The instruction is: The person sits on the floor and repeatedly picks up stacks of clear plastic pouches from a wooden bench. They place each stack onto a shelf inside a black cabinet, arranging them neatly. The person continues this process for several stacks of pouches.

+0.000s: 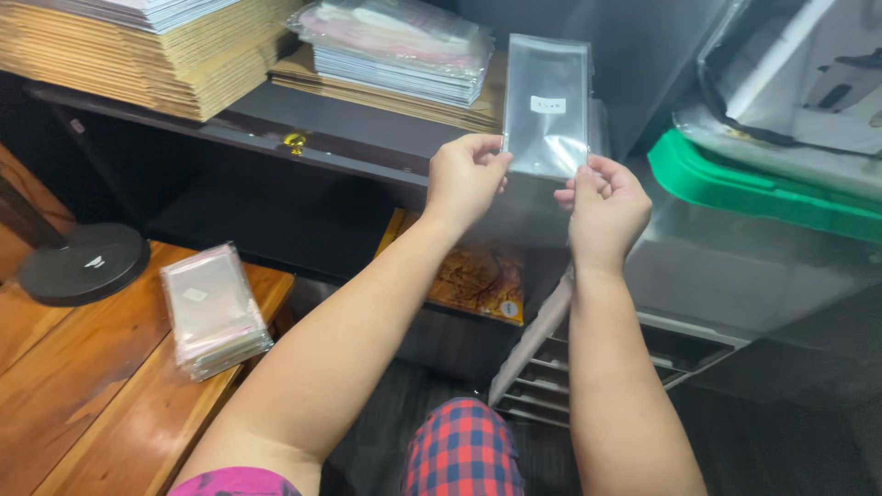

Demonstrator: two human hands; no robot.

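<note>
Two hands are raised at upper centre. A clear plastic sleeve (546, 106) is pinched upright: left hand (464, 179) at its lower left edge, right hand (604, 204) at its lower right corner, fingers closed on it.

Both bare forearms reached forward and up. The left hand (464, 179) and right hand (602, 207) were raised level, a small gap between them, fingers curled and pinched, knuckles facing back.
</note>
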